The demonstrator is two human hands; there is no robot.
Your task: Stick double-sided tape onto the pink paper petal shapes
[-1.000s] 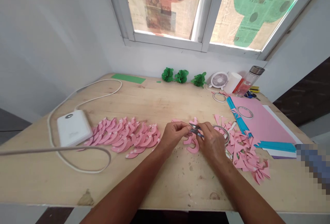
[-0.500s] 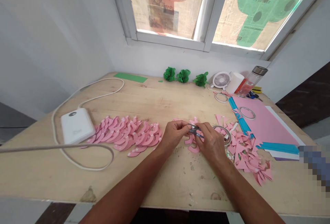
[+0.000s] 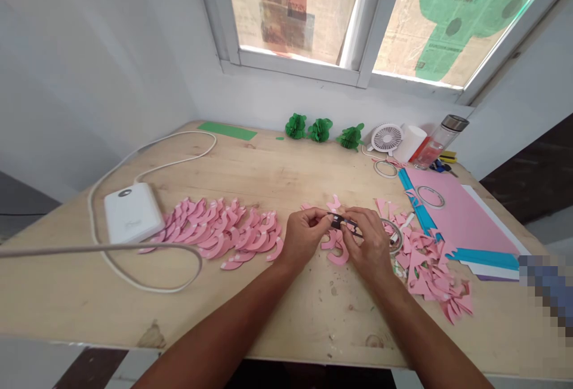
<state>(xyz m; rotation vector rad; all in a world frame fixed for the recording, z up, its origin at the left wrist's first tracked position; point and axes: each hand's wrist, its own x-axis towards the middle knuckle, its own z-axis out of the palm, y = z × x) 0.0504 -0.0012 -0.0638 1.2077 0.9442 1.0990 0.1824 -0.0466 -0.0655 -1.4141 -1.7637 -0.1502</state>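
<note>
Both hands meet over the middle of the table, pinching one small, flat black object (image 3: 342, 221) with light marks on it; its kind is not clear. My left hand (image 3: 301, 235) has its left end between thumb and fingers. At the other end, the fingers of my right hand (image 3: 370, 238) are closed on it. Just under the hands lie a few curved pink paper pieces (image 3: 336, 253), partly covered. Beside my right hand is a roll of narrow tape (image 3: 396, 235), next to pink paper scraps (image 3: 427, 264). Left of my left hand, curved pink paper strips (image 3: 219, 231) overlap in rows.
At left are a white power bank (image 3: 133, 215) and a looped white cable (image 3: 129, 284). Several green paper shapes (image 3: 320, 130), a small fan (image 3: 387, 138) and a glass bottle (image 3: 441, 143) stand at the back. Pink sheets (image 3: 470, 216) lie right, with another tape roll (image 3: 430, 197).
The black object has turned slightly in my fingers and shows more of its flat dark face. Both hands remain in nearly the same place; the view has shifted a little.
</note>
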